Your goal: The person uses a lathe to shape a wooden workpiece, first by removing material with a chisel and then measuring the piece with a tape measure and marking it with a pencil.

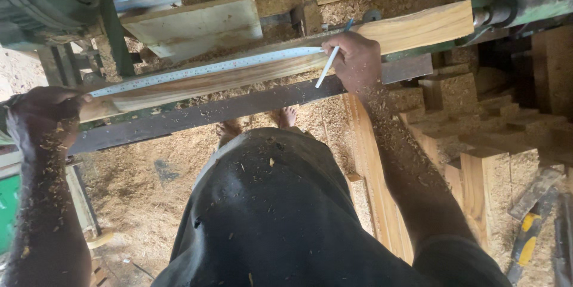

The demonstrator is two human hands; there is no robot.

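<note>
A long pale wooden plank lies across a dark metal rail of a sawing bench. A white measuring tape is stretched along the plank's top face. My left hand closes around the plank's left end, where the tape begins. My right hand rests on the plank near the tape's right end and pinches a thin white pen, angled down toward me. Sawdust clings to both forearms.
A green machine housing stands at the top left and a green shaft at the top right. A flat board lies behind the plank. Stacked timber pieces fill the right. Sawdust covers the floor.
</note>
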